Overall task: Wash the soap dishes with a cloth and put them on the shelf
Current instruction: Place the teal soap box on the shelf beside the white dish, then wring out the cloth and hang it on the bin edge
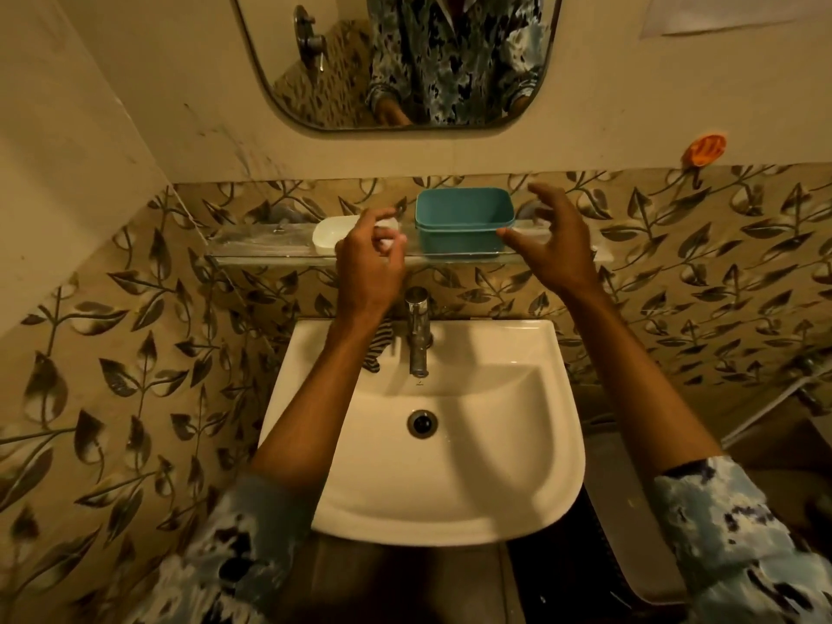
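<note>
From my remote seat, L to R: white soap dish [331, 234] sits on glass shelf [252, 252], left part. My left hand [371, 258] is up in front of its right end, fingers curled loosely; can't tell if it grips the dish. Striped cloth [378, 349] lies on sink [450, 511] rim beside tap [418, 335], partly behind L wrist. Teal soap dish [463, 227] upright on shelf, centre. Right hand [551, 243] spread wide, thumb tip just at teal dish's right corner, holding nothing.

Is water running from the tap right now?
No, the tap shows no stream and the sink basin below it looks dry around the drain.
</note>
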A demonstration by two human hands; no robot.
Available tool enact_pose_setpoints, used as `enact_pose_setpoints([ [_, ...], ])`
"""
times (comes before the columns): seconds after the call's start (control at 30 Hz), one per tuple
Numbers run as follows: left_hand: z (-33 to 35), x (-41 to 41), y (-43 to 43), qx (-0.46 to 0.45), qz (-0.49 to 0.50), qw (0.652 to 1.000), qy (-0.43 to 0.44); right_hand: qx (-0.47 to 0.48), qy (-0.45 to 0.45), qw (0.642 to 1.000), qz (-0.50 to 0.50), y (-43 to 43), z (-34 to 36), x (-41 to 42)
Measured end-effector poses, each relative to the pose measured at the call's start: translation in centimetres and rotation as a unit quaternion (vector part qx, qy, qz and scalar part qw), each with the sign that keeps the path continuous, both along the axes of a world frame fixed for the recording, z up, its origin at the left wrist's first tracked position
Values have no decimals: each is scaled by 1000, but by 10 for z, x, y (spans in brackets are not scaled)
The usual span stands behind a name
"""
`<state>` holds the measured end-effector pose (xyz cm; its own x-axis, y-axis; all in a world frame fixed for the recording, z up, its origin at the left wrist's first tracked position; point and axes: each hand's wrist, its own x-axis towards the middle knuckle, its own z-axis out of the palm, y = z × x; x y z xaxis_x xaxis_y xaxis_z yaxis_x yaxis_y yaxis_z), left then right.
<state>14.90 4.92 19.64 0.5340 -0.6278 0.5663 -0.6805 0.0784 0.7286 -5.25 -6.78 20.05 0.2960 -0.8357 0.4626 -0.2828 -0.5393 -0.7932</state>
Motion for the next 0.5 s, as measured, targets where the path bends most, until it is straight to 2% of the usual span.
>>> enact_pose_setpoints([
  [0.07, -31, 12, 24, -34, 30, 999, 21, -34, -53, 998, -30, 13, -15, -15],
  [0.13, -69, 27, 47, -19, 75, 996, 47, -65, -73, 993, -60, 31, -39, -30],
  [0.2, -110, 43, 60, 59, 117, 989, 72, -70, -62, 992, -86, 49, -73, -44],
  [0.27, -145, 59, 64, 192, 135, 968, 89, -40, -34, 995, -91, 69, -108, -53],
  [0.37, -177, 77, 56, 371, 123, 920, 42, 44, 13, 998, -53, 103, -156, -59],
  [0.43, -186, 88, 39, 427, 96, 899, -6, 90, 34, 995, -30, 123, -182, -62],
  [0.5, -188, 95, 19, 437, 78, 896, -23, 121, 47, 991, -11, 141, -202, -64],
])
